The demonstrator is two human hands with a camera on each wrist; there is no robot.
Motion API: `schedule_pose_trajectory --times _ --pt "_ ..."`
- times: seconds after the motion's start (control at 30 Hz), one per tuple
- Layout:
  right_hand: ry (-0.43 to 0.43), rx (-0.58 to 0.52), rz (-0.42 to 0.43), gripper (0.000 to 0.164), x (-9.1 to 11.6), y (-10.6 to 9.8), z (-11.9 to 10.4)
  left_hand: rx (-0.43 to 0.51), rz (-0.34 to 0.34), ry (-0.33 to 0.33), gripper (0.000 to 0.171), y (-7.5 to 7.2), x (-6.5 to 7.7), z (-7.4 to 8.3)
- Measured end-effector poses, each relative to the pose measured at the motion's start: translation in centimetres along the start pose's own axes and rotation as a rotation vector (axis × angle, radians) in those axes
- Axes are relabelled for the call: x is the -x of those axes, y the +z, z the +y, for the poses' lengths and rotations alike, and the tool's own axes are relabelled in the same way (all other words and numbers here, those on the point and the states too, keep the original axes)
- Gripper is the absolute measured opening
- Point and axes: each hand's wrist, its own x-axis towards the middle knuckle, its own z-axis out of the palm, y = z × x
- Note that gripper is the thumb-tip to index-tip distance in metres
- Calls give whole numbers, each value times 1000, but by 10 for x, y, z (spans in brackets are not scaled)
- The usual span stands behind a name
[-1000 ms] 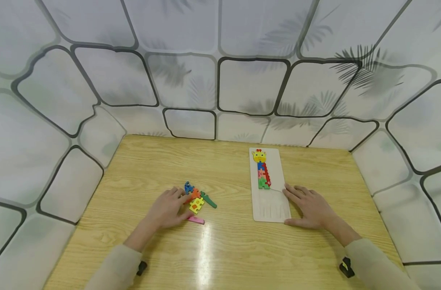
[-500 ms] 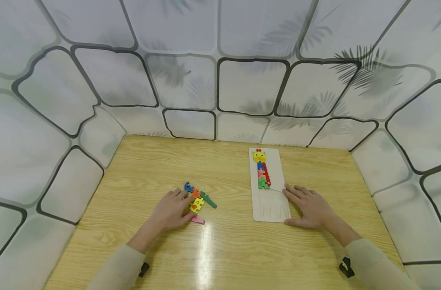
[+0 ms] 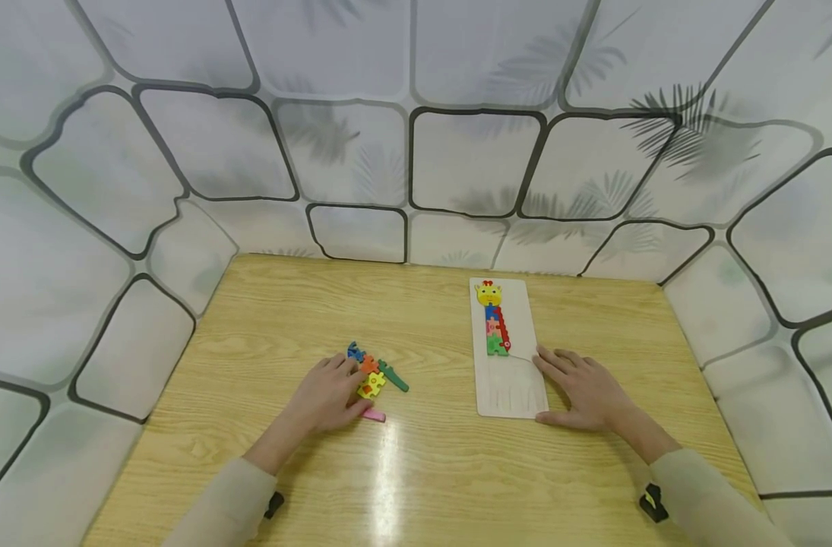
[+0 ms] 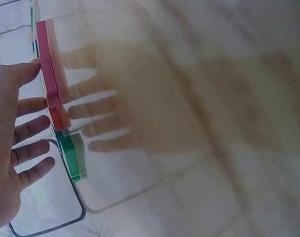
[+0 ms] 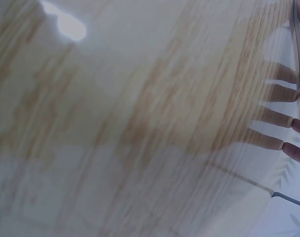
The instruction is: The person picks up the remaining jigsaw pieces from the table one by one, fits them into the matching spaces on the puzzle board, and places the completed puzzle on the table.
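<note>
In the head view my left hand (image 3: 327, 395) lies beside a small group of puzzle pieces, its thumb at a pink piece (image 3: 374, 415) and its fingertips over the left side of an orange piece (image 3: 370, 365). A yellow piece (image 3: 373, 385), a blue piece (image 3: 355, 352) and a long green piece (image 3: 393, 376) lie close by. The left wrist view has the thumb against the pink piece's edge (image 4: 47, 64), the other fingers spread. My right hand (image 3: 583, 391) rests with extended fingers on the right edge of a pale puzzle board (image 3: 511, 391).
Fitted in the board's upper part are a yellow giraffe head (image 3: 488, 294) and blue, pink, green and red neck pieces (image 3: 495, 330). Wood-grain tabletop (image 3: 422, 471) surrounds everything. A patterned wall (image 3: 477, 159) closes off the back and both sides.
My left hand has shifted slightly to the right, its thumb now covering more of the pink piece. The right hand and the board stay put.
</note>
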Motion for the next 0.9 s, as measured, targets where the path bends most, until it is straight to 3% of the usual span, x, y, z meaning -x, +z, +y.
schedule_pose_trajectory --times 0.13,0.33,0.9 --pt "3 -4 -3 107 0 1 0 -1 -15 2 45 -1 -4 1" --pt "0 -5 2 106 0 2 1 -4 -13 33 37 1 -10 3" --pt "-2 -4 0 106 1 2 1 -18 7 120 34 0 -12 8"
